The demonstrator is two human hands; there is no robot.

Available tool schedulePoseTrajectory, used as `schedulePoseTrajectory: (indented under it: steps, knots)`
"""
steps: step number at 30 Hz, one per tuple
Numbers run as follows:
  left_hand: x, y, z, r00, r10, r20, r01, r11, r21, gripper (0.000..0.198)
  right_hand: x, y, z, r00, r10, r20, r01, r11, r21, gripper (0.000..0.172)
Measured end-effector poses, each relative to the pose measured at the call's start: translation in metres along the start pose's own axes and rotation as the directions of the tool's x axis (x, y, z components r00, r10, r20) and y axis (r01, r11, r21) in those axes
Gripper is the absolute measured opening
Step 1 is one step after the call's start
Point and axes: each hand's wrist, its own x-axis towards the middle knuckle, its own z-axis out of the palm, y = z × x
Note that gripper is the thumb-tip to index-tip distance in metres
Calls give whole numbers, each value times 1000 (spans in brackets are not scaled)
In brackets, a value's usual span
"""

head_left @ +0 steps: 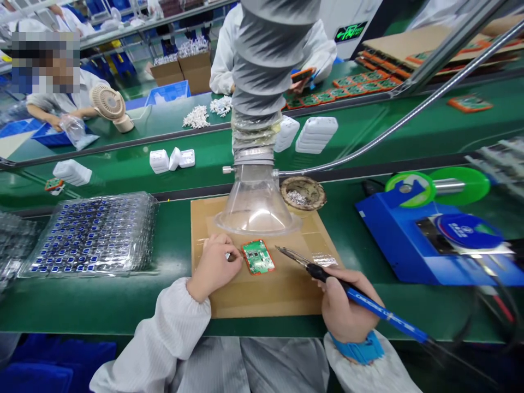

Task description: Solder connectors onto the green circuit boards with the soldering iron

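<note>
A small green circuit board with an orange edge (258,256) lies on the brown cardboard sheet (270,300). Just left of the board is my left hand (215,266), its fingers curled and pinched round something small that I cannot make out. My right hand (347,305) grips a blue and black soldering iron (368,310), whose metal tip points left and hovers a little to the right of the board. Above the board hangs a clear funnel-shaped fume hood (257,204) on a grey hose (272,60).
Clear trays of blue parts (92,234) stand left. A round dish (303,193) sits behind the cardboard, and a blue solder feeder (393,234) stands right. Beyond, a green conveyor (216,144) carries white housings (317,135); people work behind it. A metal flexible tube (368,147) crosses the upper right.
</note>
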Motion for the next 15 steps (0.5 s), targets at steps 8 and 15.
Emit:
schedulePoseTrajectory:
  steps: [8, 15]
  knots:
    - [-9, -5, -1, 990, 136, 36, -139, 985, 105, 16, 41, -4, 9, 989, -7, -145, 9, 1000, 11, 36]
    - [-22, -27, -25, 986, -108, 129, 156, 877, -454, 20, 49, 11, 20, 977, 207, 50, -208, 978, 14, 53]
